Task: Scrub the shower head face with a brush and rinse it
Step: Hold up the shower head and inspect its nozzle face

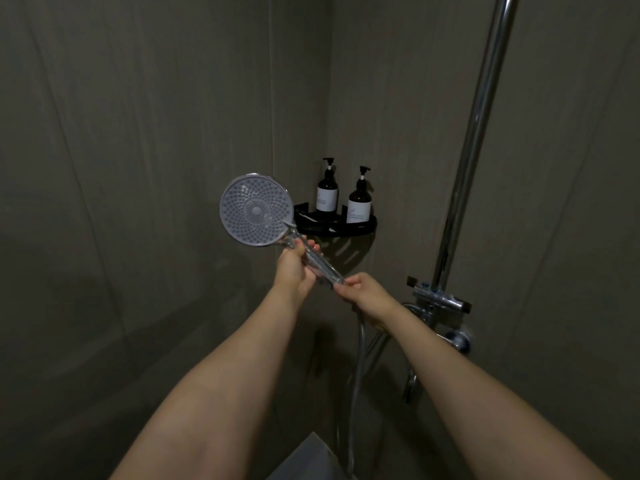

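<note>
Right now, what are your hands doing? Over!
Left hand grips shower head handle. Right hand pinches handle's hose end. Face toward camera, no brush in view. Nothing in the way.

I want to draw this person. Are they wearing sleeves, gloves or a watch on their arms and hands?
No. Both forearms are bare as far as the picture shows, with no sleeves in view. The left hand and right hand have no gloves, and no watch, bracelet or ring shows. The light is dim, so small details may be missed.
</note>
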### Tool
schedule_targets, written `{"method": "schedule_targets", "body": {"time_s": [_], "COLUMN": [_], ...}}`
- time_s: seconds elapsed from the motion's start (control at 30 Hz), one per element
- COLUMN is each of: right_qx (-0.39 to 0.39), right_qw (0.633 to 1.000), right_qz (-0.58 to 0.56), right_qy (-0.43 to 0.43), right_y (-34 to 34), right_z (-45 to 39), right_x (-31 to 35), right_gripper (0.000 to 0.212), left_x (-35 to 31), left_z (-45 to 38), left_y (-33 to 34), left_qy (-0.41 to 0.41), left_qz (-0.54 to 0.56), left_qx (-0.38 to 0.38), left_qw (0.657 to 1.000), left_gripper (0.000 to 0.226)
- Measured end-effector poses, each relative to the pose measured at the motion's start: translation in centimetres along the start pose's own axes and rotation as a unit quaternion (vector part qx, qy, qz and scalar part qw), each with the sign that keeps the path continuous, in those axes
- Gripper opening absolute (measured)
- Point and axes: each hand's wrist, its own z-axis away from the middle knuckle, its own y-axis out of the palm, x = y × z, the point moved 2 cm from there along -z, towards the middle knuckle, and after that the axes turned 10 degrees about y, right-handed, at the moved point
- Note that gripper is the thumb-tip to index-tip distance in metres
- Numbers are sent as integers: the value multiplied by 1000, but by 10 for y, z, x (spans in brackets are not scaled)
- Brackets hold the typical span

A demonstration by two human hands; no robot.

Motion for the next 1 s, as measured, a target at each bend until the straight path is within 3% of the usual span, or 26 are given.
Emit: {"method": "schedule_targets", "body": {"time_s": [0.07, 0.23, 0.33, 0.43, 0.57, 0.67, 0.8, 0.93, 1.0], "right_qx": [24, -42, 13, -9, 24, -9, 12, -11, 16], "right_qw": [999, 999, 999, 1000, 999, 1000, 997, 999, 998], "right_qz": [-14, -8, -8, 25, -18, -4, -74, -33, -48], "right_qy": [24, 12, 39, 16, 28, 5, 31, 19, 23], "right_y": [2, 0, 4, 0, 3, 1, 3, -4, -4], "right_z": [-1, -1, 0, 2, 5, 7, 5, 6, 7], "right_x": [-2, -3, -2, -1, 1, 4, 2, -2, -3], "right_gripper": [27, 8, 26, 14, 30, 19, 37, 17, 25], "left_x": [-1, -3, -3, -3, -3, -4, -2, 1, 2], "left_z": [1, 4, 5, 4, 4, 3, 4, 4, 4], "left_y": [0, 0, -3, -1, 1, 2, 1, 1, 1], "left_qy": [-1, 5, 1, 4, 2, 6, -3, -3, -7], "left_qz": [-10, 8, -5, 3, -2, 4, -6, 2, 0], "left_qx": [2, 5, 11, 12, 12, 7, 6, 1, 2], "left_qw": [1000, 1000, 1000, 1000, 1000, 1000, 1000, 1000, 1000], "left_gripper": [21, 21, 19, 20, 22, 22, 19, 19, 18]}}
